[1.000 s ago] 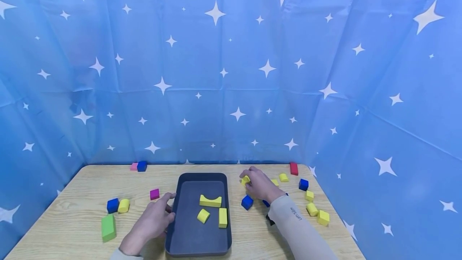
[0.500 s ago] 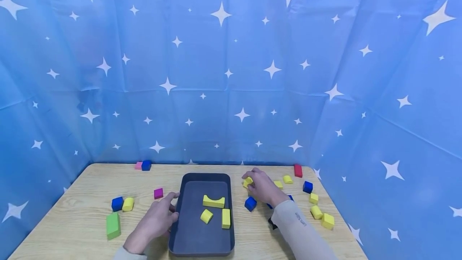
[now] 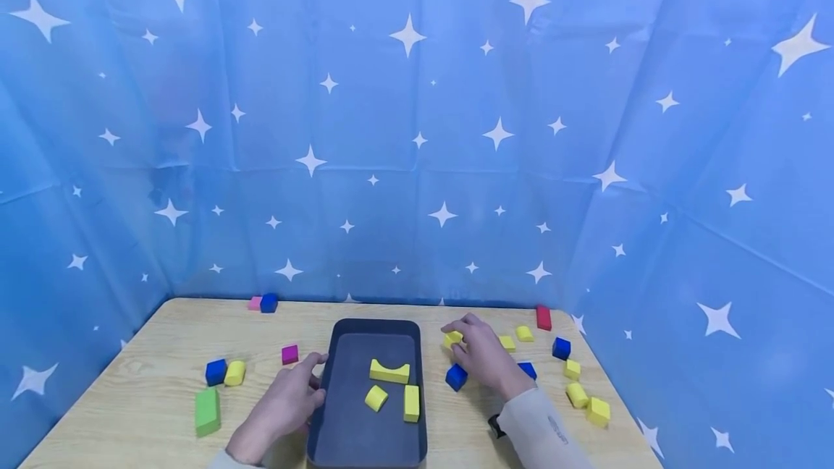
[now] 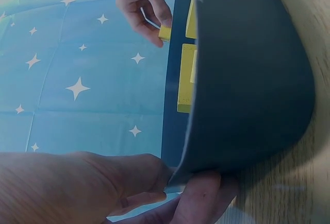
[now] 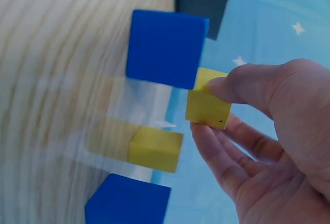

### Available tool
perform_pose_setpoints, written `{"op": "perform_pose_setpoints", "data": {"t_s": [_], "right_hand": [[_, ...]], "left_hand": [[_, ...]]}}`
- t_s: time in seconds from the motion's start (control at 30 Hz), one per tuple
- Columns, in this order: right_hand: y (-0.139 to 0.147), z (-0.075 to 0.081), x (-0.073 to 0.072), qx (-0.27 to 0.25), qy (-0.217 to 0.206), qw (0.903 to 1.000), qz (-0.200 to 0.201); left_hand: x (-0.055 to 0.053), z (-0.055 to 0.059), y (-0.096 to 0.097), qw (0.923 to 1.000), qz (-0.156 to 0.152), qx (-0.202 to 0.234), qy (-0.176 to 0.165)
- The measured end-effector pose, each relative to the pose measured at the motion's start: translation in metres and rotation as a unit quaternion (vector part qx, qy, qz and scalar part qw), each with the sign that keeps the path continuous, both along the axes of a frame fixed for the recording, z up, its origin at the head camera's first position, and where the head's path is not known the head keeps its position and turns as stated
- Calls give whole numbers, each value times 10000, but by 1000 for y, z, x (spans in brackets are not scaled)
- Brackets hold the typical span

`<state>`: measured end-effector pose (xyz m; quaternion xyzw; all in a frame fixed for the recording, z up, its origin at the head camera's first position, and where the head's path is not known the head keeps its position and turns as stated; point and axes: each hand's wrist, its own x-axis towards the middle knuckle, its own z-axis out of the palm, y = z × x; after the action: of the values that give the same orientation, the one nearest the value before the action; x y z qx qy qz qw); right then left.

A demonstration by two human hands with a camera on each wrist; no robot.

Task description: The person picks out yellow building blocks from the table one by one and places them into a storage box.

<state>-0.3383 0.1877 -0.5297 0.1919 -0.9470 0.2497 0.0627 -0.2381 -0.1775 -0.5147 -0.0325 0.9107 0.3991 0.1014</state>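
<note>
A yellow block (image 3: 452, 339) is pinched between the thumb and fingers of my right hand (image 3: 485, 357), just right of the dark grey tray (image 3: 319, 425). In the right wrist view, a blue cube (image 5: 165, 49) stands beside the held block, partly overlapping it. My left hand (image 3: 283, 400) holds the tray's left wall; the left wrist view shows its thumb and fingers about the rim. Inside the tray lie a yellow arch block (image 3: 389, 373), a yellow rounded block (image 3: 376, 398) and a yellow rectangular block (image 3: 411, 404).
On the right lie a red block (image 3: 544, 318), a blue cube (image 3: 561, 348) and several yellow blocks (image 3: 598, 412). To the left are a green block (image 3: 208, 412), a blue cube (image 3: 216, 373), a yellow cylinder (image 3: 235, 373) and a magenta block (image 3: 289, 355). A starred blue curtain (image 3: 365, 129) surrounds the table.
The head view has shifted, so the whole scene sits slightly further right and lower. The right hand keeps the yellow block near the same spot; the left hand stays at the tray.
</note>
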Motion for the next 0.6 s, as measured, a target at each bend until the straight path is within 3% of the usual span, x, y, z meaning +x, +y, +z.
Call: {"op": "perform_pose_setpoints", "data": {"t_s": [0.6], "right_hand": [[-10,26,30,-54,618,9963,597]], "left_hand": [[-4,-3,0,9999,0,2,-120]]}}
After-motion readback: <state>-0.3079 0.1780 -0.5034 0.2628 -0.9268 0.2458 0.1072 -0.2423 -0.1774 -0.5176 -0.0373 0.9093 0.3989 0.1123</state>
